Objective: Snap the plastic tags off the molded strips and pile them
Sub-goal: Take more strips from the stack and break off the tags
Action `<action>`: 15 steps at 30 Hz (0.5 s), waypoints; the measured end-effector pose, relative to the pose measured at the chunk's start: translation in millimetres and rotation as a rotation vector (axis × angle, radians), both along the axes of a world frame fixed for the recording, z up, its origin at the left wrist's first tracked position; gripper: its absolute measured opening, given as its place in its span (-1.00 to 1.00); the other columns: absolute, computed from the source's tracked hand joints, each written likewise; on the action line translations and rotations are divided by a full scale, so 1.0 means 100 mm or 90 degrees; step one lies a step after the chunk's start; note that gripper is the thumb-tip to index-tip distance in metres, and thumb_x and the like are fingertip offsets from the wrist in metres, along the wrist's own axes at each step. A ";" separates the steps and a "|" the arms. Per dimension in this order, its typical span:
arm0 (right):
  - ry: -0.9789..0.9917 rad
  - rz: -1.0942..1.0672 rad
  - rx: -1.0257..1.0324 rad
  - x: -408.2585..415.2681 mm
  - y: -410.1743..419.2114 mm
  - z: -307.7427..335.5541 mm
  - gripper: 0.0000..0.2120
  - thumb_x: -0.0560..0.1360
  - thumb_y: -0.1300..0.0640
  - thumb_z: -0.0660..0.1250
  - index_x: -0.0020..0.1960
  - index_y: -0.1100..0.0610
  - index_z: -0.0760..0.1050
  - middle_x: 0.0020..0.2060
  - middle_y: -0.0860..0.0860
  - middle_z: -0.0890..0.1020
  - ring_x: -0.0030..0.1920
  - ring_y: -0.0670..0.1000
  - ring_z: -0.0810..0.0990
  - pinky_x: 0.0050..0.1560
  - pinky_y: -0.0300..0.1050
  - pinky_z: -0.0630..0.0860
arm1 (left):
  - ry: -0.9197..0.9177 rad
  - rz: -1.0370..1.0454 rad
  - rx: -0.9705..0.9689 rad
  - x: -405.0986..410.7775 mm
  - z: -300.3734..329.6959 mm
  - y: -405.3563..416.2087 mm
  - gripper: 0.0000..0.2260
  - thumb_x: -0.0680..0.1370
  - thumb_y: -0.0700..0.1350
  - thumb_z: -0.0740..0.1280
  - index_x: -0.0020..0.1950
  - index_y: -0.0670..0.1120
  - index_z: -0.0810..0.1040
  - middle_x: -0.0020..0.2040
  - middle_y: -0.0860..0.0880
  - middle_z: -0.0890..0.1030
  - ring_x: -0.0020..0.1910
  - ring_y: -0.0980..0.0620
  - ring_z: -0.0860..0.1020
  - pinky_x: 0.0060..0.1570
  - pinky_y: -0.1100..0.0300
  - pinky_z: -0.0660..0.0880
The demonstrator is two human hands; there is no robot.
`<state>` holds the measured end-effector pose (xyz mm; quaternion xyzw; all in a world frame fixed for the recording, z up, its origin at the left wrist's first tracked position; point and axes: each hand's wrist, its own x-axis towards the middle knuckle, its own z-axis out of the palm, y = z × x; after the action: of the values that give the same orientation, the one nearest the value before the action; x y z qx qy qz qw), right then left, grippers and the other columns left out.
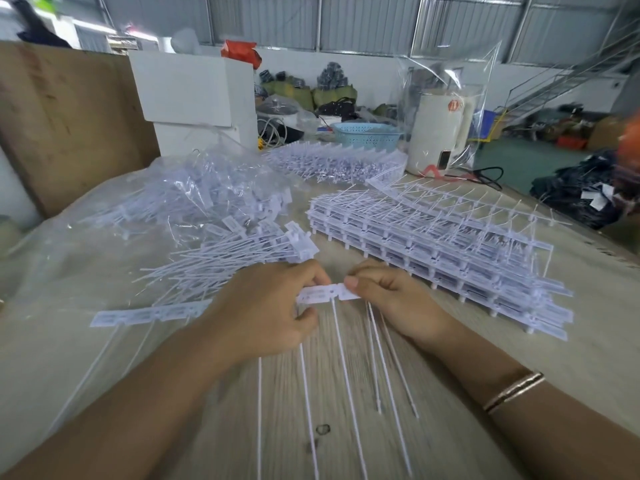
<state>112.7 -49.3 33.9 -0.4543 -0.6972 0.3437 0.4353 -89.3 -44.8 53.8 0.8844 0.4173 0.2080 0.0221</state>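
A white molded strip of tags point(320, 293) stretches across the table in front of me, its thin tails hanging toward me. My left hand point(273, 306) grips the strip left of centre, and more joined tags point(149, 313) stick out past it on the left. My right hand point(391, 299) pinches the end tag at the strip's right end, thumb on top. A pile of loose snapped tags point(235, 258) lies just beyond my left hand. A tall stack of whole strips point(433, 244) lies to the right.
A clear bag of loose tags point(180, 199) lies at the left back, more strips point(332, 161) behind it. A white box point(194, 95), a blue basket point(367, 133) and a white kettle point(440, 129) in clear plastic stand at the table's far edge.
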 end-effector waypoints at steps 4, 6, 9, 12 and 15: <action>-0.038 0.035 0.022 -0.03 -0.03 0.01 -0.82 0.49 0.24 0.34 -0.23 0.33 0.55 -0.25 0.27 0.51 -0.23 -0.03 0.44 -0.15 -0.28 0.35 | 0.005 0.015 0.045 0.04 -0.02 0.02 -0.89 0.50 0.09 0.27 -0.02 0.11 0.45 -0.27 0.14 0.53 -0.31 0.09 0.49 -0.32 0.18 0.30; -0.039 0.046 0.051 -0.04 -0.05 0.03 -0.93 0.46 0.28 0.38 -0.21 0.19 0.59 -0.28 0.16 0.53 -0.25 -0.04 0.46 -0.15 -0.25 0.37 | 0.006 0.018 0.052 0.04 -0.03 0.04 -0.89 0.52 0.11 0.25 -0.02 0.12 0.47 -0.30 0.12 0.52 -0.33 0.09 0.46 -0.33 0.18 0.24; -0.064 0.027 0.117 -0.02 -0.02 0.04 -0.96 0.42 0.28 0.41 -0.14 0.22 0.64 -0.24 0.21 0.59 -0.21 0.08 0.53 -0.06 0.01 0.43 | 0.005 0.012 0.031 0.03 -0.05 0.06 -0.86 0.54 0.12 0.24 0.03 0.13 0.49 -0.20 0.12 0.62 -0.25 0.11 0.54 -0.28 0.18 0.37; -0.099 -0.006 0.168 0.00 -0.01 0.02 -0.91 0.41 0.14 0.43 -0.11 0.11 0.66 -0.21 0.10 0.63 -0.14 0.04 0.58 0.04 0.26 0.38 | -0.053 0.001 -0.007 0.03 -0.07 0.07 -0.90 0.54 0.10 0.27 0.00 0.14 0.50 -0.16 0.15 0.65 -0.25 0.16 0.55 -0.23 0.18 0.44; -0.108 -0.018 0.203 -0.01 0.01 0.02 -0.88 0.41 0.06 0.39 -0.11 0.07 0.66 -0.21 0.02 0.64 -0.14 0.00 0.59 0.02 0.33 0.36 | -0.105 -0.009 -0.034 0.05 -0.09 0.09 -0.93 0.53 0.07 0.29 -0.05 0.12 0.52 -0.28 0.17 0.62 -0.33 0.20 0.53 -0.28 0.18 0.41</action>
<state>111.8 -48.3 36.1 -0.4167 -0.7704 0.1831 0.4464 -84.5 -36.1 44.7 0.8663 0.4132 0.2687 0.0811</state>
